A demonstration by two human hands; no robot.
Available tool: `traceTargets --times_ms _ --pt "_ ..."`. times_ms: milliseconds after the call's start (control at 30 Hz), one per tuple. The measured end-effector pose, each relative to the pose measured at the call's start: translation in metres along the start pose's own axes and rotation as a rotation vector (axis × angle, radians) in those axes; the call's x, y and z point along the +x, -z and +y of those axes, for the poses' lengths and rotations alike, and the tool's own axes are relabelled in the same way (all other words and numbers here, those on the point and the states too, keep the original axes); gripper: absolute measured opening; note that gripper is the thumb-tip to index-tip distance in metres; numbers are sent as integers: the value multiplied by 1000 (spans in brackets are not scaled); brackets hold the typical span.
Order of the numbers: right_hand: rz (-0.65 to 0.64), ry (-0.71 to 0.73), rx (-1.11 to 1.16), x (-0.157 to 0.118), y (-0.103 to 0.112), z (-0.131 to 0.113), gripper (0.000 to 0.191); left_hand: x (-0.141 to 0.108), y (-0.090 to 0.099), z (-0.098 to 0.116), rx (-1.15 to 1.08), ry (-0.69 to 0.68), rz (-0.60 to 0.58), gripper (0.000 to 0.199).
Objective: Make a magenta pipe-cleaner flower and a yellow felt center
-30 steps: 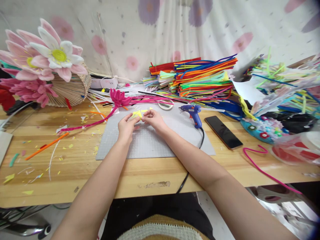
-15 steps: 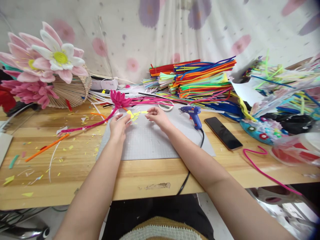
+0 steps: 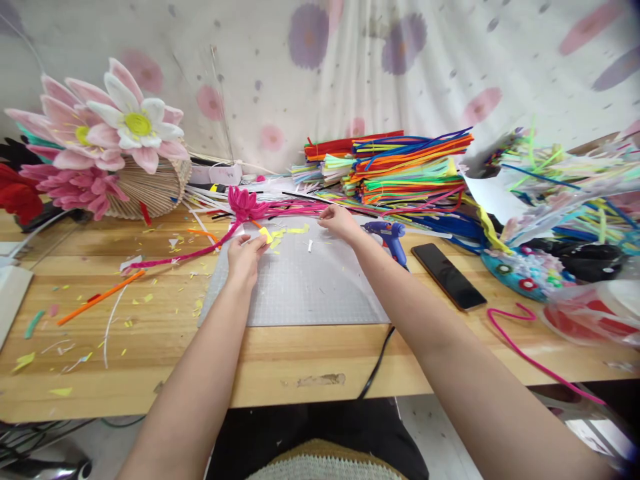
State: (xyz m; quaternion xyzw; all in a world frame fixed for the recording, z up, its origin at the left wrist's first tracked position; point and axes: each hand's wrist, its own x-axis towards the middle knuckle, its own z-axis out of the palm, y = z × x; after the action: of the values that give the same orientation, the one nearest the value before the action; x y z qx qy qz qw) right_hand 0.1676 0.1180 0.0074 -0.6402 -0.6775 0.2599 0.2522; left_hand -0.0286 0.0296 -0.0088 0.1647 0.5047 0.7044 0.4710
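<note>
On the grey cutting mat point(image 3: 310, 300), my left hand point(image 3: 244, 259) pinches a small yellow piece point(image 3: 265, 234), which looks like paper or felt, between thumb and fingertips. Several thin yellow scraps point(image 3: 299, 229) lie just right of it, with a tiny white bit point(image 3: 310, 246) close by. My right hand point(image 3: 338, 221) is at the mat's back edge, its fingers curled down; whatever they grip is hidden. It covers the spot where the white scissor handles were. A magenta pipe-cleaner flower point(image 3: 243, 203) with a long stem lies behind my left hand.
A blue glue gun point(image 3: 393, 239) rests right of my right hand, its cord passing beneath my forearm. Beyond it lies a black phone point(image 3: 449, 276). Bundles of coloured pipe cleaners point(image 3: 410, 167) are piled at the back. Fluffy flowers point(image 3: 135, 123) stand at left; scraps litter the left tabletop.
My right hand has moved away from the yellow scraps, back and right, over the white scissor handles. My left hand stays near the scraps with the yellow piece. The view has shifted slightly.
</note>
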Motion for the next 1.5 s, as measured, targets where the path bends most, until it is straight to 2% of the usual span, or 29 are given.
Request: traceTargets --times_ms 133,200,333,567,700,900,1067,1167,1300,1400,1500 --pt "111 24 -295 11 13 6 19 -1 0 -1 18 61 -55 34" --pt "114 45 -469 17 18 9 25 -2 1 -1 31 89 -90 35" --pt "-75 102 -753 27 17 8 33 -2 4 -1 49 108 -163 36" --pt "-302 95 -994 40 13 -5 36 2 8 -4 75 119 -197 38" --pt "-323 74 -1016 47 24 -18 32 3 8 -5 72 124 -186 39" --pt "-245 119 -1080 66 61 -39 20 0 7 -2 54 133 -177 41" --pt "-199 146 -1014 79 86 -37 16 1 9 -3 55 125 -186 42" --pt "-209 60 -930 81 96 -32 15 2 10 -4 45 125 -189 43" --pt "-158 -61 -865 83 113 -25 27 1 9 -2 17 131 -192 42" --pt "-145 18 -893 88 133 -21 38 -2 7 2 8 138 -194 42" --pt "-217 96 -908 83 151 -25 37 -5 5 5 29 127 -192 42"
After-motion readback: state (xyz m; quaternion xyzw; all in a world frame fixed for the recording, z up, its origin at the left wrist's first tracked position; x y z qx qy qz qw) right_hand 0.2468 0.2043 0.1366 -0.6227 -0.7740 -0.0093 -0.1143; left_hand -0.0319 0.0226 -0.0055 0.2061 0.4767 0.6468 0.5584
